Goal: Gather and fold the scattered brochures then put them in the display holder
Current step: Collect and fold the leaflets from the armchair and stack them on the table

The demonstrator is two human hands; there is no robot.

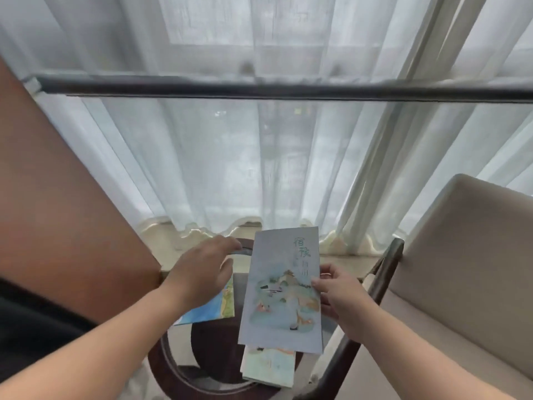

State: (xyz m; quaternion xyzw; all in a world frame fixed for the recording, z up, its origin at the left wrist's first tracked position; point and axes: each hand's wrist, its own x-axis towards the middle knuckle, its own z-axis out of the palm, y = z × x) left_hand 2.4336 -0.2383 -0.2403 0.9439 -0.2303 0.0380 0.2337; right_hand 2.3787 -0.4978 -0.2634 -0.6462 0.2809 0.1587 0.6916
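My right hand (339,295) pinches the right edge of a folded pale grey-blue brochure (281,287) with green characters and a painted landscape, holding it above a round glass-topped table (173,362). My left hand (202,269) hovers to its left with fingers relaxed, holding nothing, above a blue brochure (212,308) lying on the glass. Another pale, map-like brochure (269,368) lies on the table under the held one's lower end. No display holder is in view.
A beige upholstered chair (461,264) with a dark wooden arm (377,287) stands close on the right. A brown wooden panel (57,212) rises on the left. White sheer curtains (259,168) and a dark rail (288,90) fill the background.
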